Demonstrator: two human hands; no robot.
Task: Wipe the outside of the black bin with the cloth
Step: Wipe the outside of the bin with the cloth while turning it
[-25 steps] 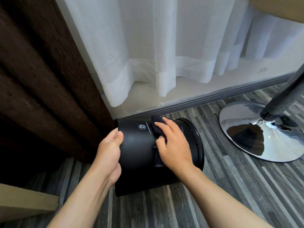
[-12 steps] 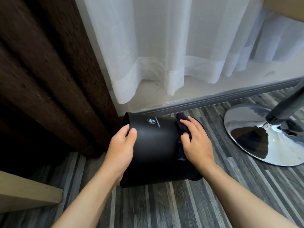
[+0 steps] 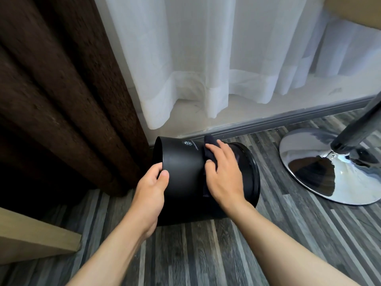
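The black bin [image 3: 183,168] lies on its side on the wood-pattern floor, its open mouth to the left and its base to the right. A small white logo shows on its upper wall. My left hand [image 3: 151,187] grips the bin's rim at the mouth, thumb on the outside, fingers inside. My right hand [image 3: 223,174] lies flat on the bin's wall near the base and presses a dark cloth [image 3: 210,150] against it. Most of the cloth is hidden under the palm.
A dark brown curtain [image 3: 61,89] hangs close at the left, touching the bin's mouth end. A white sheer curtain [image 3: 216,58] and a grey baseboard run behind. A chrome round stand base [image 3: 321,166] with a dark pole sits at the right. A wooden board edge [image 3: 31,234] shows at lower left.
My right hand with the cloth slid right along the bin's wall and has come back a little left. My left hand shifted from the bin's wall onto its rim.
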